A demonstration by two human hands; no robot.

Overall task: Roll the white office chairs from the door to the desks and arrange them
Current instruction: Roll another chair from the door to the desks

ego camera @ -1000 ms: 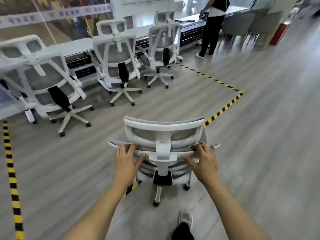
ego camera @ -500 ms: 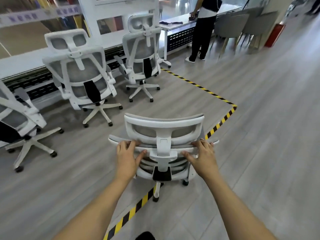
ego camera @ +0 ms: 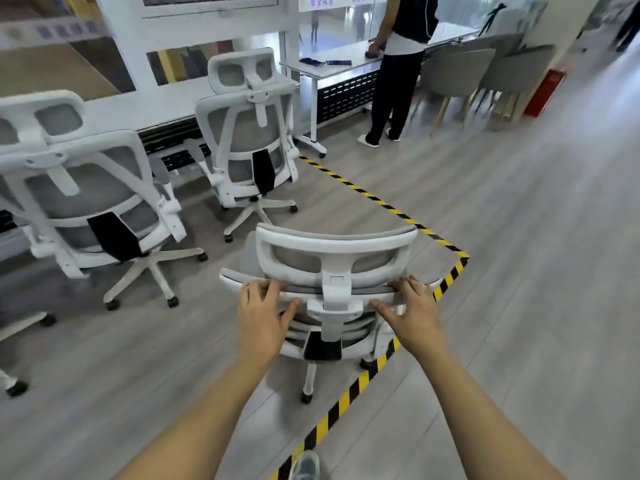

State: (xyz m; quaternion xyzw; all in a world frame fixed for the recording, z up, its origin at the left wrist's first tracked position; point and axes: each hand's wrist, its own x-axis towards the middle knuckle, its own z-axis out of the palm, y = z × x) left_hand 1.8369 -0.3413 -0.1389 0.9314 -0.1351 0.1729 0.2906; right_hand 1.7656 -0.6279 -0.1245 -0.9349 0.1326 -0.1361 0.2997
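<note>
A white office chair [ego camera: 334, 251] with a grey mesh back stands right in front of me, its back toward me. My left hand [ego camera: 260, 315] grips the top edge of the backrest left of the headrest post. My right hand [ego camera: 412, 315] grips the same edge on the right. The chair's wheeled base straddles a yellow-black tape line [ego camera: 349, 396]. Two more white office chairs stand at the long white desk [ego camera: 138, 110]: one at the left [ego camera: 86, 188] and one ahead [ego camera: 249, 133], both facing the desk.
A person in dark trousers [ego camera: 398, 74] stands at a white table [ego camera: 332, 65] at the back. Grey chairs [ego camera: 485, 71] and a red box [ego camera: 545, 93] stand at the far right. Wide grey floor lies to the right. My shoe [ego camera: 306, 467] shows at the bottom.
I have walked forward with the chair and turned right. The parked chairs have slid leftward in view, and the held chair now straddles the tape line. Both hands keep their grip.
</note>
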